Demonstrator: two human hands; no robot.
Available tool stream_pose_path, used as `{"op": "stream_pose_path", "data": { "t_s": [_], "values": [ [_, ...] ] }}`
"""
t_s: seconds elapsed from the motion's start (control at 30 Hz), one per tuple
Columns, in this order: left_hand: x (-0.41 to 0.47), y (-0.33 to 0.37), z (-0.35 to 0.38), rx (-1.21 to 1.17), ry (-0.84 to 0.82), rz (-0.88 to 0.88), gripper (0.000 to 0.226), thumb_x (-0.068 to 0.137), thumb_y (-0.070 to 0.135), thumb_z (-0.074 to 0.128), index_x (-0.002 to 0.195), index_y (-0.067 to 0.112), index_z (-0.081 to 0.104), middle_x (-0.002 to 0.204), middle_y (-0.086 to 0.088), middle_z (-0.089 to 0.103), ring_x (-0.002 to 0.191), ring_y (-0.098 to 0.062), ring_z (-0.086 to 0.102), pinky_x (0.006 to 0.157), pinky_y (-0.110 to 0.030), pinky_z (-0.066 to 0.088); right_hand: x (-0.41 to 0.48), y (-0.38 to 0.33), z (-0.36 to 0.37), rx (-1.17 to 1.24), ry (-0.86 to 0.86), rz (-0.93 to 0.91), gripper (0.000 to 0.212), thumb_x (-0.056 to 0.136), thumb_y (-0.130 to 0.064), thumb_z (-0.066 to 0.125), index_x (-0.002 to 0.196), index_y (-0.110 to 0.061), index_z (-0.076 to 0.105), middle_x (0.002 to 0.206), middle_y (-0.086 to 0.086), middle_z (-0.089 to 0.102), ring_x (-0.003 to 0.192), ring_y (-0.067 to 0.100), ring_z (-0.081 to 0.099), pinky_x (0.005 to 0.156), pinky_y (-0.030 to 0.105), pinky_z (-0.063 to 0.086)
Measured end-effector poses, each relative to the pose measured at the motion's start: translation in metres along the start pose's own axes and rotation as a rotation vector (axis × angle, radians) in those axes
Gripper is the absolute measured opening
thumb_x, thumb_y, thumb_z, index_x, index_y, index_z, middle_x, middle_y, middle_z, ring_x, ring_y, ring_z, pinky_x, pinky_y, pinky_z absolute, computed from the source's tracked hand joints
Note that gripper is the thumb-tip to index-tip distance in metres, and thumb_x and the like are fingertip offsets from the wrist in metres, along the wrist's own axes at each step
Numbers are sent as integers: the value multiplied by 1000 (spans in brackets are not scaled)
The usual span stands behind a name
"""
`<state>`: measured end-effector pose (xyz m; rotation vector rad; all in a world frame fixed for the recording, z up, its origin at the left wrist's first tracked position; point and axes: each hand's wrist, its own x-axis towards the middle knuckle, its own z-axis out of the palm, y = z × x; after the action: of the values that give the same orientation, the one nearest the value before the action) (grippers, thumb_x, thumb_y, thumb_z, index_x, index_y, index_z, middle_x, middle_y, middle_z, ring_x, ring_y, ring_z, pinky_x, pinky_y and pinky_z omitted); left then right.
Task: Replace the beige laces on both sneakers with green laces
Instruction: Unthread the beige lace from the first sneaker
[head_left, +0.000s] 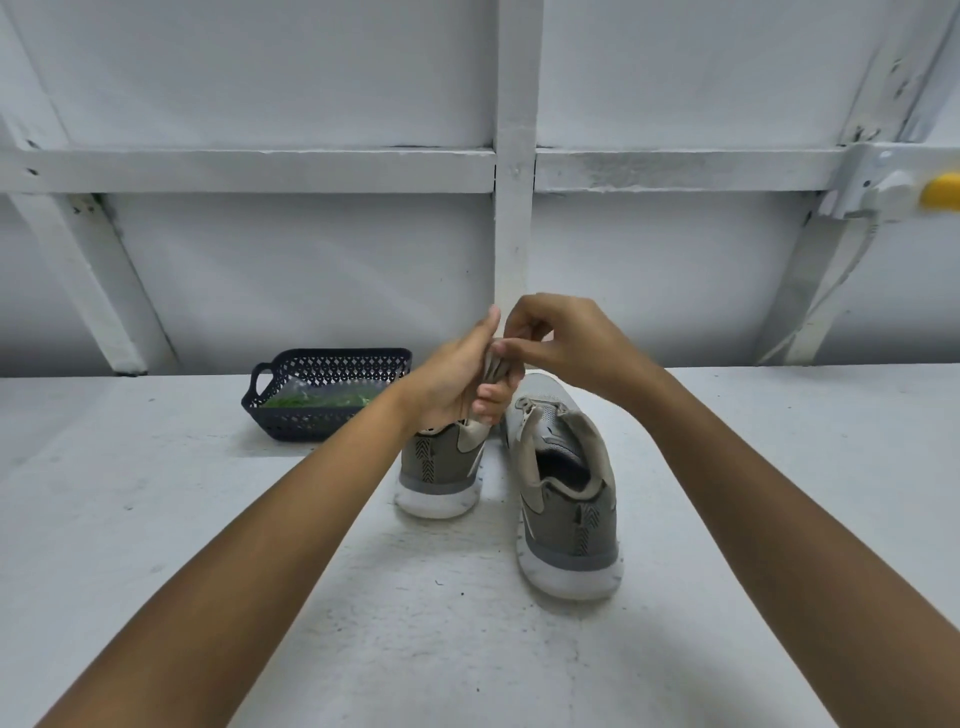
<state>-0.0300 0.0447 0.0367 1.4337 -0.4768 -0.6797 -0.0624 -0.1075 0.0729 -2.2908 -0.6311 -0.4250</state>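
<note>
Now we held the beige lace (497, 368) bunched in both hands (452, 384), mid-frame; next we needed green laces (317, 400) from the basket (332, 364).

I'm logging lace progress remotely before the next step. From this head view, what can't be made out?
- Front of the left grey mesh sneaker: hidden by the left hand, so its eyelets can't be checked.
- Bundle of beige lace: mostly covered by the left hand's grip and the right hand; which lace it is stays unclear.
- Green laces in the dark perforated plastic basket: behind its wall and the forearm, count unreadable.
- Yellow object: cut off by the right edge.
</note>
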Motion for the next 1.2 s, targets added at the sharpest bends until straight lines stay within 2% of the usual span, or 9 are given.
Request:
{"op": "stream_pose_path", "data": {
  "t_s": [0.1, 0.23, 0.4, 0.63, 0.73, 0.9, 1.0, 1.13, 1.2],
  "values": [
    [-2, 0, -2, -49, -53, -43, 82, 93, 65, 8, 50, 14, 55, 35, 6, 27, 29, -8, 26, 40, -18, 29, -4, 9, 5, 431, -89, 101, 13, 84, -6, 67, 78, -8, 56, 80, 22, 62, 82, 25, 59, 87, 48, 49],
    [-2, 1, -2, -38, -60, -78, 85, 94, 62, 7, 47, 11, 57, 33, 6, 26, 27, -8, 25, 40, -16, 29, -10, 20, 16, 713, -152, 183, 11, 90, -9, 59, 82, -11, 52, 69, 7, 66, 72, 22, 62, 80, 41, 55],
    [-4, 5, -3, -21, 6, -65, 79, 99, 53, 17, 49, 9, 59, 33, 5, 29, 26, -7, 28, 38, -15, 32, -14, 23, 25, 703, -62, 212, 14, 91, -15, 59, 80, -17, 52, 71, 3, 63, 68, 16, 55, 59, 24, 46],
    [0, 5, 1, -107, 403, 28, 45, 99, 31, 45, 63, 4, 50, 33, 8, 29, 25, -3, 28, 35, -13, 29, -17, 24, 36, 714, 33, 269, 14, 92, -14, 59, 81, -17, 51, 69, 9, 51, 57, 15, 43, 49, 20, 39],
    [-5, 3, -1, -216, 329, -35, 41, 97, 33, 46, 65, 6, 49, 33, 9, 29, 26, -2, 28, 34, -13, 29, -19, 20, 40, 748, 61, 316, 14, 92, -12, 59, 81, -16, 51, 69, 5, 56, 60, 14, 50, 54, 22, 46],
    [-13, 2, -4, -334, 213, -24, 23, 86, 30, 52, 77, 9, 54, 39, 8, 36, 32, -2, 35, 39, -15, 37, -20, 8, 43, 862, 108, 386, 15, 92, -8, 58, 80, -13, 49, 82, 18, 60, 65, 23, 57, 75, 48, 51],
    [-18, -1, -6, -236, 308, 66, 19, 94, 16, 49, 85, 3, 59, 50, 4, 42, 41, -5, 43, 45, -18, 44, -19, 5, 50, 726, 212, 433, 17, 90, -12, 62, 78, -16, 51, 82, 20, 59, 68, 26, 57, 75, 55, 51],
    [-35, -8, -13, -10, 497, 152, 17, 97, 8, 46, 93, 4, 62, 60, 2, 49, 50, -5, 50, 52, -20, 47, -16, -3, 68, 631, 278, 458, 18, 87, -17, 66, 75, -21, 54, 78, 9, 66, 74, 28, 65, 72, 44, 54],
    [-47, -15, -17, 129, 601, 176, 18, 98, 10, 45, 92, 7, 62, 63, -1, 49, 56, -11, 48, 63, -30, 43, -14, -12, 80, 592, 272, 451, 18, 86, -18, 67, 74, -21, 55, 78, 8, 68, 77, 28, 68, 73, 45, 57]
  ]
}}
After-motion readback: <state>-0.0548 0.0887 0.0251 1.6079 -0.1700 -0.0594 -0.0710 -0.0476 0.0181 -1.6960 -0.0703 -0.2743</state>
